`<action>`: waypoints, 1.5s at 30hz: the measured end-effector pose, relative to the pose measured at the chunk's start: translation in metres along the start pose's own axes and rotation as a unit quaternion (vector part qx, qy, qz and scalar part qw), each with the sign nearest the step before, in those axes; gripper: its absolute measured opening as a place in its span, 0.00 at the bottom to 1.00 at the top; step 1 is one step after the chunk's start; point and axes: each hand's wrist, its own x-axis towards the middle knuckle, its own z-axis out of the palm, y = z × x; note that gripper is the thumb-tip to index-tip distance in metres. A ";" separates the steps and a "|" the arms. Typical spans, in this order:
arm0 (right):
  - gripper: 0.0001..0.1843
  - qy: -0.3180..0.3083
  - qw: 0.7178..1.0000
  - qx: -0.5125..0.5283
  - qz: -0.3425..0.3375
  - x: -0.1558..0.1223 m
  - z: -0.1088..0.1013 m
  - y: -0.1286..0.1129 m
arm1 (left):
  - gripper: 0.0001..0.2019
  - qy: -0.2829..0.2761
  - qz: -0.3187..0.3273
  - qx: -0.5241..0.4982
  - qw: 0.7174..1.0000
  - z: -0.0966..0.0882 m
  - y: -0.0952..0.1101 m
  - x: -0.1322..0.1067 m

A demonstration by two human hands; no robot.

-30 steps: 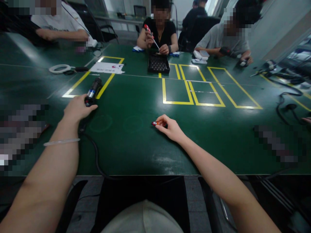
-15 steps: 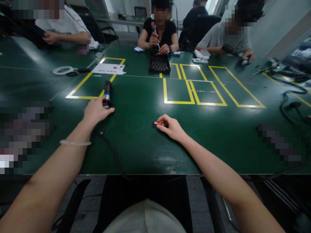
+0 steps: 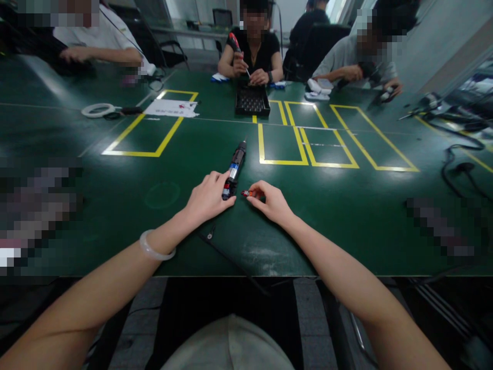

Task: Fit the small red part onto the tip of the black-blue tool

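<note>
In my left hand (image 3: 208, 195) is an electric screwdriver (image 3: 236, 160), black with a silver and blue band, its thin bit pointing away from me. The fingers close around its rear end, low over the green table. My right hand (image 3: 271, 200) pinches a small red and orange piece (image 3: 246, 193) between thumb and fingertips; its exact kind is too small to make out. The piece sits just right of the screwdriver's rear end, with a narrow gap between them. A black cord (image 3: 231, 254) runs from below my left hand over the table's near edge.
Yellow tape outlines (image 3: 283, 163) mark the green table (image 3: 327, 205). A black tray (image 3: 252, 103) stands before a person opposite, who holds a red-handled tool (image 3: 234, 42). A paper sheet (image 3: 171, 108) lies far left, white ring-shaped item (image 3: 98, 110) beside it. Cables (image 3: 458, 149) lie at right.
My left hand has carried the screwdriver from the left to the middle, close to my right hand, and its bit now tilts rightward. My right hand has hardly moved.
</note>
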 end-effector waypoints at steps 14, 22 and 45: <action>0.07 -0.035 0.997 -0.067 0.010 0.007 0.006 0.004 | 0.32 -0.001 0.065 -0.012 0.998 -0.001 0.029 -0.006; 0.04 -0.053 0.998 -0.018 -0.018 0.006 0.006 0.002 | 0.32 -0.014 0.052 0.034 0.998 -0.004 0.034 -0.007; 0.09 -0.035 0.997 -0.059 -0.024 -0.002 -0.010 0.008 | 0.32 -0.021 -0.059 0.089 0.994 -0.007 -0.025 -0.001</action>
